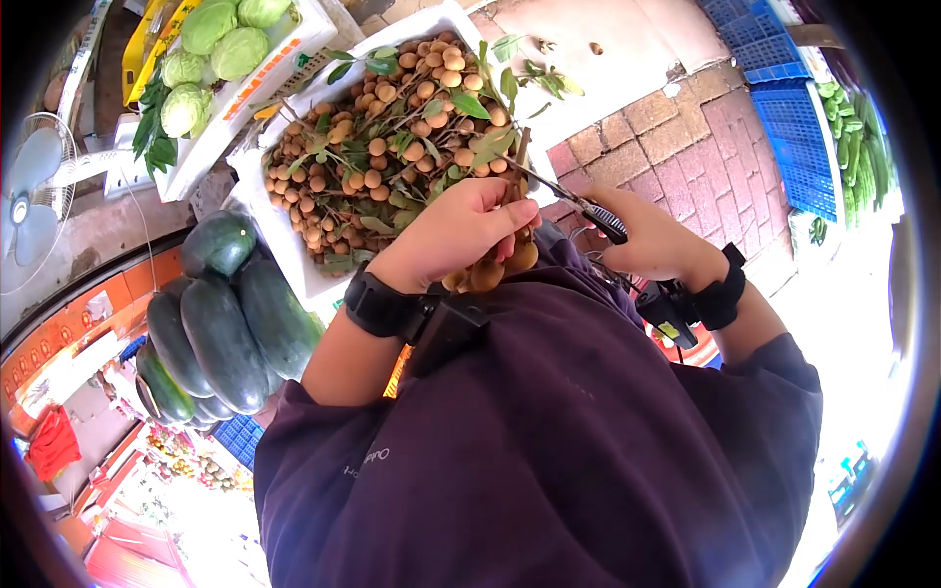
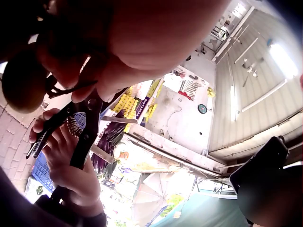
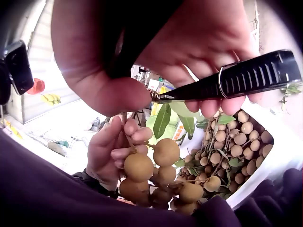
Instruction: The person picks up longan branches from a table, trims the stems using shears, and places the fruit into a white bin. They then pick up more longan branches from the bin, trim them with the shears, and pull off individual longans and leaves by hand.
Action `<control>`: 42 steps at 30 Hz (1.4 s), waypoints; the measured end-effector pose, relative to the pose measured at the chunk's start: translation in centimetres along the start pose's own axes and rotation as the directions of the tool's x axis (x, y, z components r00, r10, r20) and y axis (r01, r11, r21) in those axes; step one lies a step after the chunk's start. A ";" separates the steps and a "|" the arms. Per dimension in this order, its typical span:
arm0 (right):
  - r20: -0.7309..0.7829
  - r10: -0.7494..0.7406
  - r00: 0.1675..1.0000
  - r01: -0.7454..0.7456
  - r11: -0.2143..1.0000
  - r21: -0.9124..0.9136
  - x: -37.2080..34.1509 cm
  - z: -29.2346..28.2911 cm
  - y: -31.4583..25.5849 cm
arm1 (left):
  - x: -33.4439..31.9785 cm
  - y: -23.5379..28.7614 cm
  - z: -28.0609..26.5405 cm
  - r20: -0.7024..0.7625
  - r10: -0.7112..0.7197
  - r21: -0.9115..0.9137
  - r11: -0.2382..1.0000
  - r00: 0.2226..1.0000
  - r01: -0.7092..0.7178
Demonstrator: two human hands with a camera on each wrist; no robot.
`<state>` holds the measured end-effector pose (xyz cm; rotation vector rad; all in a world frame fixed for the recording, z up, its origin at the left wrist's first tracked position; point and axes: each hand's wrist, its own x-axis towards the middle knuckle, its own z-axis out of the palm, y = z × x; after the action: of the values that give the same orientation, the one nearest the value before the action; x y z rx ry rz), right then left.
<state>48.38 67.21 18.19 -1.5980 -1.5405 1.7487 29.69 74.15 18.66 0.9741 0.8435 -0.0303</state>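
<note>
My left hand (image 1: 456, 230) pinches the woody stem of a small bunch of longans (image 3: 138, 167), which hangs below the fingers close to the dark shirt. In my right hand (image 1: 652, 235) is a pair of black-handled pruning shears (image 1: 606, 223), its fingers and thumb around the handles. The shears' handles stand spread, with a coil spring between them in the left wrist view. Their blades point toward the stem above my left hand in the head view. Just beyond, a white foam box (image 1: 286, 260) holds many longans (image 1: 372, 147) with twigs and leaves.
Large dark green melons (image 1: 225, 333) lie to the left of the foam box. Green cabbages (image 1: 238, 52) fill another white box at the upper left, near a fan (image 1: 34, 191). Blue crates (image 1: 799, 137) and green vegetables (image 1: 858, 152) stand right, beyond brick paving (image 1: 676, 147).
</note>
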 end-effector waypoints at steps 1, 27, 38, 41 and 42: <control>0.005 0.003 1.000 -0.003 1.000 -0.001 -0.1 0.0 0.1 | 0.0 -0.3 0.2 -0.045 0.051 0.049 0.998 0.998 -0.049; -0.013 0.086 0.996 -0.085 0.995 0.051 -1.4 -2.8 -1.9 | 0.3 2.1 0.2 0.061 0.259 0.352 0.898 0.964 -0.264; -0.173 -0.045 0.984 0.035 0.997 -0.065 -1.4 -1.5 -0.4 | 0.3 2.0 0.1 0.103 0.175 0.390 0.899 0.979 -0.201; -0.055 0.073 0.996 -0.074 0.997 -0.020 -0.9 -1.3 0.5 | 0.6 1.5 0.1 0.108 0.093 0.418 0.899 0.990 -0.130; -0.013 0.074 0.997 -0.074 0.997 -0.028 -0.4 -1.2 1.1 | 0.7 1.4 0.0 0.065 0.032 0.399 0.915 0.997 -0.055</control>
<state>49.97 67.01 17.70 -1.6968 -1.5261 1.7597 30.68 75.21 19.19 1.3716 0.7766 -0.1989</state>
